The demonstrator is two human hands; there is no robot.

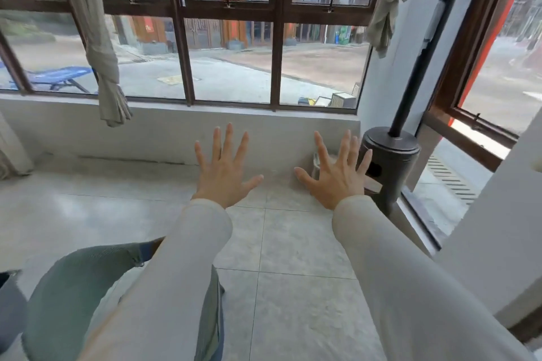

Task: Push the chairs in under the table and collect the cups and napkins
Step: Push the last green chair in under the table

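Observation:
My left hand (224, 165) and my right hand (337, 171) are stretched out in front of me at chest height, backs up, fingers spread, holding nothing. Both arms wear pale long sleeves. A grey-green upholstered chair (73, 287) shows at the lower left, its curved back under my left forearm; my hands do not touch it. No table, cup or napkin is in view.
A dark patio heater (390, 161) stands in the corner just right of my right hand. A low white ledge (176, 129) runs under the wide windows. Tied curtains (108, 88) hang at left and upper right. Grey floor tiles (293, 272) spread below.

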